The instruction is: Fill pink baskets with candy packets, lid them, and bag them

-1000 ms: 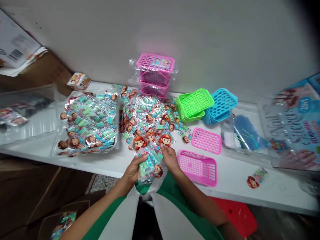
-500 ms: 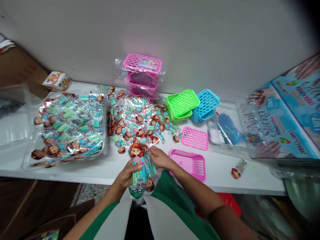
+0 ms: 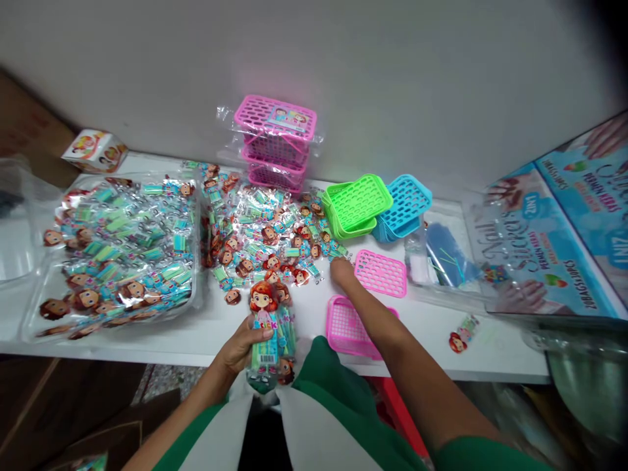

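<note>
My left hand (image 3: 240,347) is closed around a small bundle of clear stick packets (image 3: 267,343), low in front of my body. The front packet is printed with a red-haired cartoon girl, the word "STICK" and a barcode. My right hand (image 3: 342,269) reaches to the right edge of the loose packet pile (image 3: 265,229), close to a flat pink lid (image 3: 380,273); its fingers are hidden, so any grip cannot be made out. Below that forearm sits a pink plastic basket (image 3: 338,327), partly covered by the arm.
A clear tray (image 3: 196,281) full of similar packets stands at left. Behind are bagged pink baskets (image 3: 277,147), green baskets (image 3: 358,203) and blue baskets (image 3: 405,206). Nail sticker boxes (image 3: 524,242) occupy the right, with a single packet (image 3: 462,333) lying before them.
My right hand has left the held bundle and moved right and away from me to the pile's right edge. My left hand still holds the bundle. The view has shifted slightly.
</note>
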Motion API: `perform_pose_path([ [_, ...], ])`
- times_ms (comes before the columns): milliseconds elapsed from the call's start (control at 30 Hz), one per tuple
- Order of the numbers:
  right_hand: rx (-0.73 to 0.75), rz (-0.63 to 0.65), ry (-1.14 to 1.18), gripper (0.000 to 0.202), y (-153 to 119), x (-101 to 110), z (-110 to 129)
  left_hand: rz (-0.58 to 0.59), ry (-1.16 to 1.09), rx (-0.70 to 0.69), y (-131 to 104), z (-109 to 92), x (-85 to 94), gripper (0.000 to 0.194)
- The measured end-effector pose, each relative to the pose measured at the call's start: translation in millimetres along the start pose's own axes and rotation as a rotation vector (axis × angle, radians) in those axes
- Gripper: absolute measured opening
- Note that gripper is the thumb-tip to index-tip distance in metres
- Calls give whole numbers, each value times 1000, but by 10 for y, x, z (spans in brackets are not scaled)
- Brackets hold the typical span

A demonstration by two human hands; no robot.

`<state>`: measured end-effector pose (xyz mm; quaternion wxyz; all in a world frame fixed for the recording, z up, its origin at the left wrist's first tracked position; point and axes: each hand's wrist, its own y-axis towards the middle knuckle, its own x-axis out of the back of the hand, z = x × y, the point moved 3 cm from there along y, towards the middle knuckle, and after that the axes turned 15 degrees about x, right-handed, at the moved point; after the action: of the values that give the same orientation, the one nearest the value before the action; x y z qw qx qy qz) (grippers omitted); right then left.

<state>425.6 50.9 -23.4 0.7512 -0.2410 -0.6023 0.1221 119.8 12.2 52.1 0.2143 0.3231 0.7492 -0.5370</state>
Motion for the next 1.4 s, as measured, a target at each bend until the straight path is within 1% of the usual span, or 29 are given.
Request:
perform_pose_path([
  [67,-32,-41,32,40,-62,-11,-11,9,3,-1,-10,-18,-40,47],
  [133,-63,-74,66,42,-187,-36,-25,11,0,-1,-20,-26,-68,45],
  [200,-72,-126,137,46,-344,-81,-39,5,-10,-9,-23,-28,-88,51],
  [267,-64,-230,334,46,-491,-149,-47,0,-14,-26,-15,-28,-106,61],
  [333,-53,-342,637,36,-580,-234,-50,11,-9,-28,1,-22,-128,68],
  [400,-49,-415,909,26,-590,-308,-50,25,-12,-14,14,-12,-150,69],
  [433,-48,-442,996,25,-569,-326,-51,30,-18,-5,17,-7,-159,68],
  [500,-45,-487,1088,25,-502,-311,-56,36,-36,6,11,-2,-174,64],
  [567,-15,-530,1052,24,-447,-221,-49,40,-53,5,-6,-3,-185,61],
  [633,28,-616,884,20,-458,-69,-5,43,-66,-1,-27,-4,-186,59],
  [700,100,-697,714,17,-557,84,118,45,-71,-12,-42,1,-177,56],
  [733,145,-700,686,18,-634,133,214,49,-74,-19,-46,8,-168,55],
  [767,195,-671,716,19,-725,155,331,51,-78,-25,-48,17,-157,55],
  [867,374,-473,927,19,-1053,89,775,38,-101,-51,-39,56,-112,58],
  [933,437,-361,1013,19,-1258,-7,1053,10,-102,-52,-26,86,-77,60],
  [1000,441,-316,1049,20,-1384,-83,1227,-15,-93,-40,-17,110,-43,59],
  [1067,486,-258,1066,20,-1398,-109,1280,-21,-89,-24,-14,120,-12,60],
  [1133,601,-122,1083,24,-1291,-97,1201,-19,-95,-28,-19,114,21,63],
  [1167,641,-61,1073,27,-1196,-80,1099,-18,-98,-29,-22,109,38,63],
  [1200,652,-24,1033,29,-1076,-60,956,-21,-102,-29,-24,106,55,62],
  [1233,612,-34,953,31,-937,-38,774,-26,-105,-29,-27,104,72,60],
  [1267,523,-114,801,28,-790,-8,562,-33,-108,-28,-30,104,88,58],
  [1300,430,-171,586,26,-653,14,354,-42,-110,-22,-34,108,100,55],
  [1333,364,-162,359,27,-533,16,175,-48,-110,-16,-38,113,109,54],
  [1367,324,-120,176,29,-433,0,27,-52,-109,-13,-44,119,113,53],
  [1400,298,-80,46,30,-356,-24,-90,-52,-108,-8,-50,124,112,53],
])
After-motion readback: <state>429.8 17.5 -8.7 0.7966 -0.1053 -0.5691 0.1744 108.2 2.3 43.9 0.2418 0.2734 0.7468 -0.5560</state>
